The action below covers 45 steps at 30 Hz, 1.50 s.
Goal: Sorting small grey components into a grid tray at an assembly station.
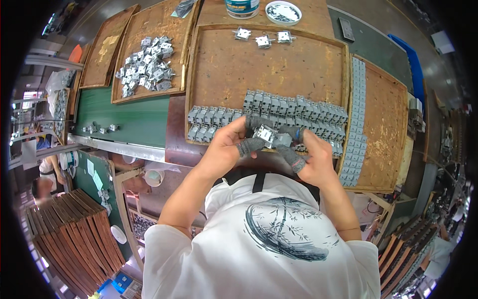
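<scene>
Close in front of my body, my left hand (233, 144) pinches a small silver-and-white switch-like mechanism (265, 133) between thumb and fingers. Pressed up against its right side is a small grey plastic housing (283, 140), gripped by my right hand (313, 157). Dark grey finger sleeves cover several fingertips on both hands. Whether the two pieces are joined cannot be made out. Just beyond my hands, rows of grey assembled units (294, 107) stand packed along the near side of a wooden tray (224, 65). Three loose silver-and-white mechanisms (263, 41) lie at its far side.
Left of the tray, another wooden tray (119, 92) carries a heap of silver mechanisms (149, 65). A tray at right (383, 129) has grey units along its left side. A tub (242, 7) and a white dish (284, 13) stand behind. Stacked wooden trays (74, 234) stand lower left.
</scene>
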### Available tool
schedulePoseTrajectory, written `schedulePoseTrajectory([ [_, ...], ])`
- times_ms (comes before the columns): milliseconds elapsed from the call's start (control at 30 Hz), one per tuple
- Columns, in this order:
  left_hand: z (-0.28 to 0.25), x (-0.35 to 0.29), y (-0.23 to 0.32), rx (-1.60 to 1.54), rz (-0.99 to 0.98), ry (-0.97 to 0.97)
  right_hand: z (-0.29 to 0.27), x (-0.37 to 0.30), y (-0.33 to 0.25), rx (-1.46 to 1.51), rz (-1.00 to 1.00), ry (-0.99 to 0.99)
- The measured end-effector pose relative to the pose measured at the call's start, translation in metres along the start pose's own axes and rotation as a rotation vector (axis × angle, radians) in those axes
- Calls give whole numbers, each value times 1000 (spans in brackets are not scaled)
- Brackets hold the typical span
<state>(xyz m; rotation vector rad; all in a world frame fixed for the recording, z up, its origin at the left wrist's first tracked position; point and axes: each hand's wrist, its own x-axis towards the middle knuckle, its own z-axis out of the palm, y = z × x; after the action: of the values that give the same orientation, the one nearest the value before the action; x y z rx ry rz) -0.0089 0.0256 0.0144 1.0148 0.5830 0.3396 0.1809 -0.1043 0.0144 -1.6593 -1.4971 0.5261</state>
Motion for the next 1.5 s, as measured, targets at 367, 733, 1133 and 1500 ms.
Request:
schedulePoseTrajectory([
  [367, -1, 6, -7, 185, 183, 58, 12, 22, -6, -162, -76, -59],
  [733, 30, -1, -56, 928, 597, 340, 37, 0, -12, -41, 96, 20],
  [1133, 2, 1, -43, 717, 751, 159, 38, -4, 50, 466, 476, -405],
  [1500, -18, 5, -22, 873, 648, 22, 31, 38, -2, 94, 379, -486],
])
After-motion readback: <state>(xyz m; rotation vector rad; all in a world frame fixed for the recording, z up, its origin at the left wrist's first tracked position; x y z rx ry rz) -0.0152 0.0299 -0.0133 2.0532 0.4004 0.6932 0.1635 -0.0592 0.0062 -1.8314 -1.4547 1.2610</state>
